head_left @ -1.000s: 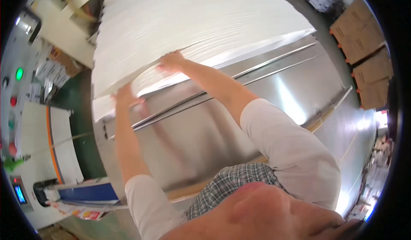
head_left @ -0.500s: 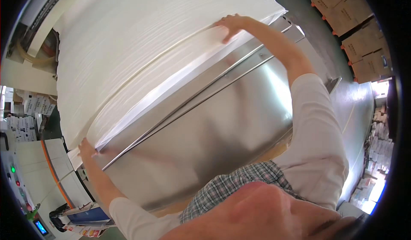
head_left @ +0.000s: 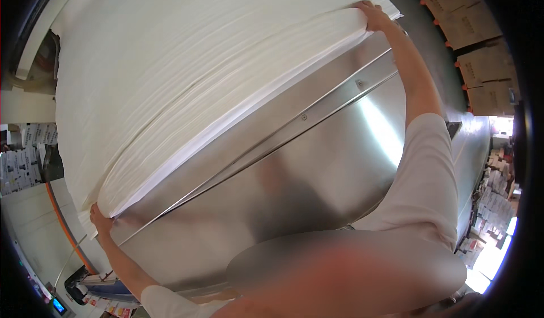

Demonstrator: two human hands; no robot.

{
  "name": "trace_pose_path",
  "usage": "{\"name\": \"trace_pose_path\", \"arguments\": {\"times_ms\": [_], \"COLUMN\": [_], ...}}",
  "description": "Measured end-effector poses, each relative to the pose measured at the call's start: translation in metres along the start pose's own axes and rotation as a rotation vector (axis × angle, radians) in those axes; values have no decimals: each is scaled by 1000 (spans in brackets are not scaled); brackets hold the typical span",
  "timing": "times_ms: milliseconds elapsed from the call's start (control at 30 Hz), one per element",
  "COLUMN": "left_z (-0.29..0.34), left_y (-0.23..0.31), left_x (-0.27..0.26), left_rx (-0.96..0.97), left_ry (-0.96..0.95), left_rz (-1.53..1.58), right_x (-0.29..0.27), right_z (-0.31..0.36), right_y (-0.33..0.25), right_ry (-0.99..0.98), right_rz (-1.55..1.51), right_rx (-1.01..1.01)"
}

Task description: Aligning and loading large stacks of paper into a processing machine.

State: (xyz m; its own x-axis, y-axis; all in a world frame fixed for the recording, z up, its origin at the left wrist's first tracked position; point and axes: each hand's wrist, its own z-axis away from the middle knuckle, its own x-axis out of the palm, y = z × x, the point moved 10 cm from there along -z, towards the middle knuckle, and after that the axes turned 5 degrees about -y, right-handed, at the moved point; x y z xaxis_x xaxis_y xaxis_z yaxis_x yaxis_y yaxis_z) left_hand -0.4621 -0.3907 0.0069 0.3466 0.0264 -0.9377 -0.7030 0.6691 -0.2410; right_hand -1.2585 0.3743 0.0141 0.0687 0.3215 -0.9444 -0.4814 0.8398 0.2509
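A wide stack of thin white sheets (head_left: 170, 63) spreads over the upper left and middle; whether they are paper or cloth I cannot tell. Its front edge runs slantwise, with many fine layers showing. At the near left corner, my left hand (head_left: 102, 220) is closed around the edge of the upper layers. Up at the far right end, my right hand (head_left: 375, 16) grips the same edge, its fingers lying over the top and its thumb toward the front. Between both hands the gripped layers form a long fold. Before the stack lies a shiny metal table (head_left: 334, 148).
Two thin metal rails (head_left: 277, 139) cross the table slantwise. Stacked cartons (head_left: 464, 23) stand along the right. At left are a pale machine frame (head_left: 25, 105), bundled printed sheets (head_left: 20, 165), an orange strip (head_left: 67, 224) and a small lit screen (head_left: 58, 305).
My right hand has slid along the edge to the far right end. My left hand sits slightly lower and farther left. The gripped layers now look thicker and more bunched.
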Motion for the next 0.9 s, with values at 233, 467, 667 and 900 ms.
{"name": "trace_pose_path", "arguments": {"times_ms": [233, 467, 667, 900], "left_z": [21, 63, 148, 262], "left_y": [-1, -22, -37, -18], "left_x": [-50, -146, -176, -120], "left_rx": [-7, 51, 82, 210], "left_ry": [473, 654, 649, 591], "left_rz": [44, 120, 125, 10], "right_x": [-46, -130, -127, -23], "right_z": [35, 93, 195, 296], "right_y": [21, 58, 98, 135], "right_ry": [418, 577, 614, 450], "right_rz": [-132, -36, -76, -46], "right_rx": [37, -61, -100, -70]}}
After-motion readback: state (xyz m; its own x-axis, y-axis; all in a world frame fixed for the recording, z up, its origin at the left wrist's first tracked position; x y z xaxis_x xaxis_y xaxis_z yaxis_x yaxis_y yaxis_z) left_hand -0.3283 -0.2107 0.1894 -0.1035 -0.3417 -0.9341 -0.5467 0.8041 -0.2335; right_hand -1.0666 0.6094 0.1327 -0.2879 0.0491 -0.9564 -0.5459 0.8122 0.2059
